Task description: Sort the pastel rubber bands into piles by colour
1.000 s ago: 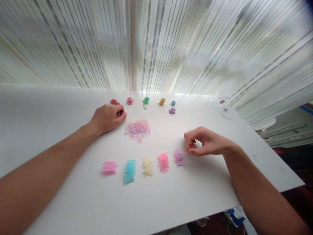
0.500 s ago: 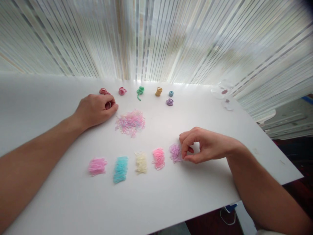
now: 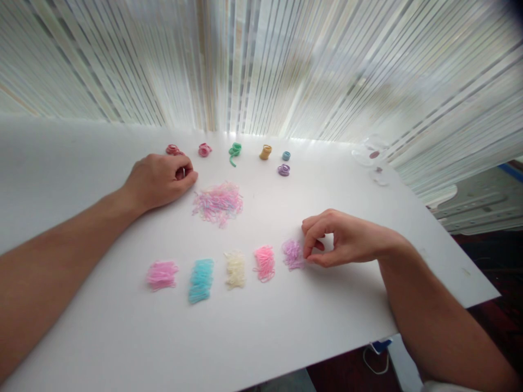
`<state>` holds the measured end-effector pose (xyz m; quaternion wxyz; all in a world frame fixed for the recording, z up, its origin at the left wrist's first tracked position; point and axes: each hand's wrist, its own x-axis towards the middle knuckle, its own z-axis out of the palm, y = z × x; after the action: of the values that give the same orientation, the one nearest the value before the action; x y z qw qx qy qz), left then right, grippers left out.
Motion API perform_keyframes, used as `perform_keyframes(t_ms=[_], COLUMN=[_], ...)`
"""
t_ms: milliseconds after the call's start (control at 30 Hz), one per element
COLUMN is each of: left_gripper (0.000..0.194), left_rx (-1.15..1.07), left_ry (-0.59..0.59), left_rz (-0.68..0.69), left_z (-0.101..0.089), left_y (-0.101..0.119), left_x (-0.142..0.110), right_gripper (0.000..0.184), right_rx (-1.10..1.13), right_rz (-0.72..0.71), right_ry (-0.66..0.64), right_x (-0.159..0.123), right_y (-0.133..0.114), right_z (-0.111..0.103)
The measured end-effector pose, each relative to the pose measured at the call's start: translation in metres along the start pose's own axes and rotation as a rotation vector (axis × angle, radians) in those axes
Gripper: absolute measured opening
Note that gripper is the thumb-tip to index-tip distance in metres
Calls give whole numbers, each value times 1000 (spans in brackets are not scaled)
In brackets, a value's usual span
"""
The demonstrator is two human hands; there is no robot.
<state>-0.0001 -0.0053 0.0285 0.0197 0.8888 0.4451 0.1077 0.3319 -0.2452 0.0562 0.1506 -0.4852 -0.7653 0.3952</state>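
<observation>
My right hand (image 3: 341,239) is at the right edge of a small pile of purple loops (image 3: 292,255), thumb and forefinger pinched together. Whatever lies between those fingertips is too small to make out. My left hand (image 3: 161,181) rests curled on the table, left of a loose heap of mixed pastel loops (image 3: 219,203); its closed fingertips hide anything they hold. Nearer me, a row of sorted piles runs leftward from the purple one: bright pink loops (image 3: 265,263), cream loops (image 3: 235,270), turquoise loops (image 3: 201,280) and pinkish-lilac loops (image 3: 162,275).
Along the back of the white table (image 3: 253,343) sit coiled strips: red (image 3: 172,149), pink (image 3: 205,149), green (image 3: 235,149), yellow (image 3: 265,152), blue (image 3: 286,155) and purple (image 3: 284,170). Clear plastic pieces (image 3: 370,151) lie back right. A string curtain (image 3: 261,65) hangs behind.
Both hands hold nearly the same places. The view has shifted very slightly; the piles look unchanged.
</observation>
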Motion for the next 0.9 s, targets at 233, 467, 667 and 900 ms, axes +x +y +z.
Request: perform_keyframes(t_ms=[233,467,667,900], left_gripper=[31,37,30,27], left_rx=[58,12,-54,-75], left_ry=[-6,0,14,23], left_rz=[-15,-42,9,29], left_z=[1,8,11,14], left_y=[1,-1,-2,-4], left_x=[1,3,2,2], right_gripper=[8,27,38,30], right_rx=[9,90,117,18], right_rz=[-11,49,214,91], right_ry=[52,424,654,612], right_x=[-2,7,37,90], right_y=[2,17,28,-14], right_z=[-7,0,10,-4])
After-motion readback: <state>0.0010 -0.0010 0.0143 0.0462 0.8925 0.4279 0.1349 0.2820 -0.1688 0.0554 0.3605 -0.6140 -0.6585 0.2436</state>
